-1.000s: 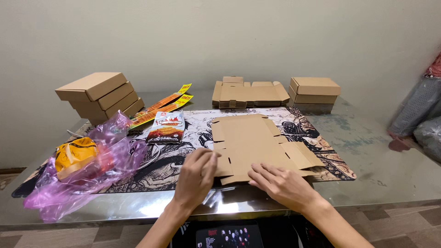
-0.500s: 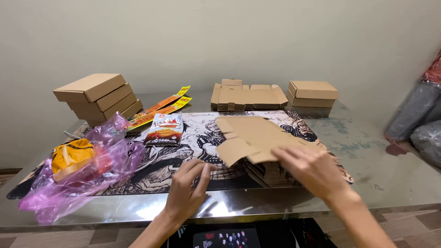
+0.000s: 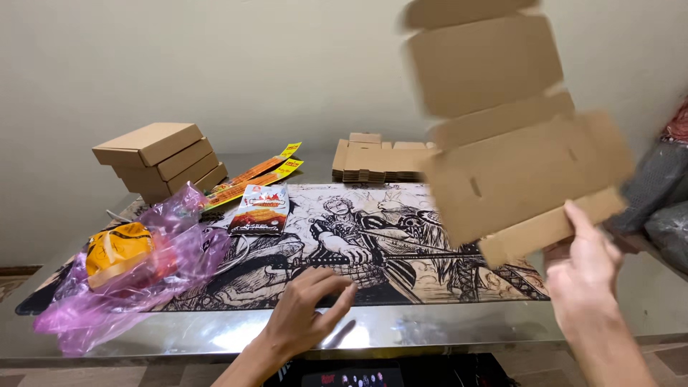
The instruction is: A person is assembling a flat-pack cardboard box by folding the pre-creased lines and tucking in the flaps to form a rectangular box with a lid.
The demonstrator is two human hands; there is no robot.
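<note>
right hand (image 3: 588, 279) gripping flat cardboard box (image 3: 512, 143), lifted up right | left hand (image 3: 304, 315) open, empty, near edge of mat (image 3: 401, 244) | step: probably box folding, needs both hands

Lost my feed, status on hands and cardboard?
Right hand holds flat box blank aloft. Left hand empty, over mat. Nothing in the way.

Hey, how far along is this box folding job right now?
Done: three folded boxes stacked at the back left. In hand: the right hand lifts one flat cardboard blank, not yet folded; the left hand rests on the mat. Left: a pile of flat blanks waits behind.
</note>
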